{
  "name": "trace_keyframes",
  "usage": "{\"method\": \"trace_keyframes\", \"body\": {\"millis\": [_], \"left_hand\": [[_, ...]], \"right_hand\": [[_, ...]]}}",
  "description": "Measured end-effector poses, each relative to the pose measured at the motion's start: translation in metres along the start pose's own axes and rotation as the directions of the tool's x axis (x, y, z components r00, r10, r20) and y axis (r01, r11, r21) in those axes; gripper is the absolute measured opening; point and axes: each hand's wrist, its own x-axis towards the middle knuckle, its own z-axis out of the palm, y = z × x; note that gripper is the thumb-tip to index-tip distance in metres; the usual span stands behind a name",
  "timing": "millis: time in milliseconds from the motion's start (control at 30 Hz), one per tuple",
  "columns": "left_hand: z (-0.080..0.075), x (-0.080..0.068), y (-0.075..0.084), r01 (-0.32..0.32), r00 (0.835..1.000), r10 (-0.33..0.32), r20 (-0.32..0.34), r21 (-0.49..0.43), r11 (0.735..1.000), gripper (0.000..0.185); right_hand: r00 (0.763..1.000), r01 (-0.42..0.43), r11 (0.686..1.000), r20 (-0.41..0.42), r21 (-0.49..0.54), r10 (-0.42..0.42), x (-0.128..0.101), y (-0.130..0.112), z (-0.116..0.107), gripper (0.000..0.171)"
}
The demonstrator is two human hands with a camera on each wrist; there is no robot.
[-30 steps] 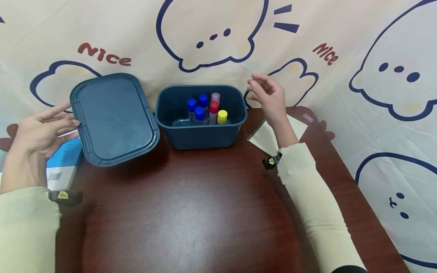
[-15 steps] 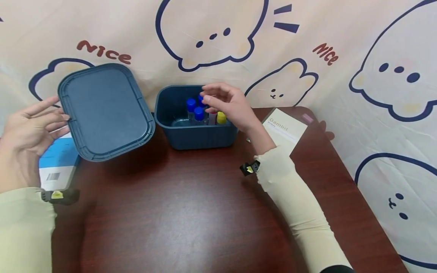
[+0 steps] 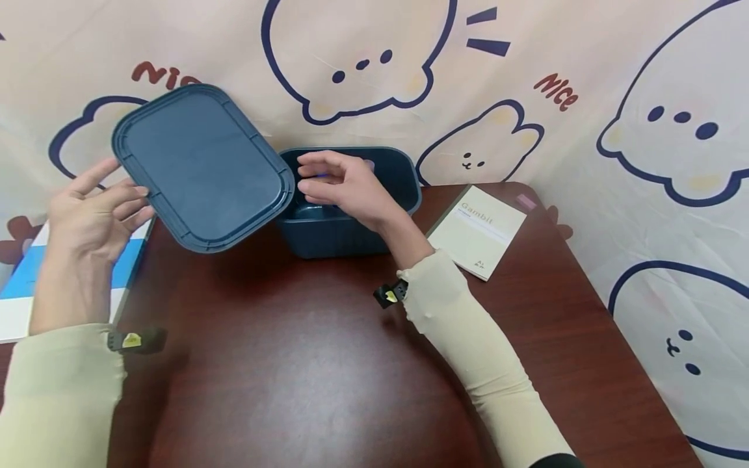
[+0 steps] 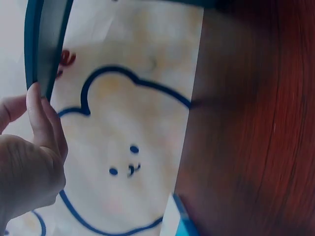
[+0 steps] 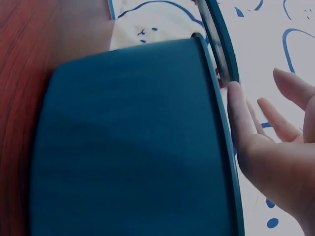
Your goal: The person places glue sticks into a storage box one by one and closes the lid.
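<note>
My left hand (image 3: 93,221) pinches the left edge of a dark blue-green plastic lid (image 3: 205,169), which is held up and tilted, its rimmed face toward me. On the table stands the matching box (image 3: 339,240), its top uncovered, and the lid's right corner overlaps its left end in the head view. My right hand (image 3: 351,188) hangs over the box with fingers apart, nothing between them. In the right wrist view its thumb lies by the lid's edge (image 5: 227,54); whether they touch I cannot tell. That hand mostly hides the capped tubes inside; a pale pink cap (image 3: 370,165) peeks out.
A cream notebook (image 3: 481,227) marked "Gambit" lies right of the box, with a small pink piece (image 3: 525,202) behind it. A blue-and-white box or book (image 3: 125,266) sits under my left hand. A printed cloth (image 3: 497,71) hangs behind the brown table (image 3: 328,364).
My right hand has moved left from beside the box to above it, now covering the tubes. The lid first shifted left, then came up and right toward the box, still held by my left hand.
</note>
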Motion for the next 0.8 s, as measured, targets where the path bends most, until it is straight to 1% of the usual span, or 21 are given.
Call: {"method": "trace_keyframes", "body": {"millis": [133, 233, 367, 500, 600, 800], "left_hand": [[0.014, -0.004, -0.006, 0.007, 0.999, -0.005, 0.034, -0.058, 0.998, 0.061], [0.021, -0.006, -0.012, 0.003, 0.999, 0.000, 0.045, -0.076, 0.997, 0.059], [0.029, -0.008, -0.021, 0.006, 0.998, 0.000, 0.064, -0.089, 0.996, 0.061], [0.033, -0.009, -0.027, 0.012, 0.993, 0.002, 0.119, -0.119, 0.993, 0.066], [0.037, -0.009, -0.028, 0.025, 0.989, -0.005, 0.150, -0.133, 0.991, 0.063], [0.049, -0.007, -0.024, 0.029, 0.988, -0.015, 0.152, -0.091, 0.995, 0.052]], "right_hand": [[0.996, -0.054, 0.996, -0.066, 0.066, 0.059, 0.002, -0.004, 0.002, 0.048], [0.990, -0.084, 0.989, -0.107, 0.125, 0.097, 0.004, -0.004, 0.003, 0.048], [0.984, -0.088, 0.978, -0.137, 0.192, 0.115, 0.004, -0.001, 0.001, 0.045], [0.982, -0.048, 0.972, -0.166, 0.231, 0.088, 0.003, -0.003, -0.003, 0.043], [0.982, -0.009, 0.977, -0.181, 0.214, 0.048, 0.001, -0.006, -0.007, 0.041], [0.984, 0.041, 0.982, -0.176, 0.185, -0.008, -0.005, -0.015, -0.014, 0.042]]}}
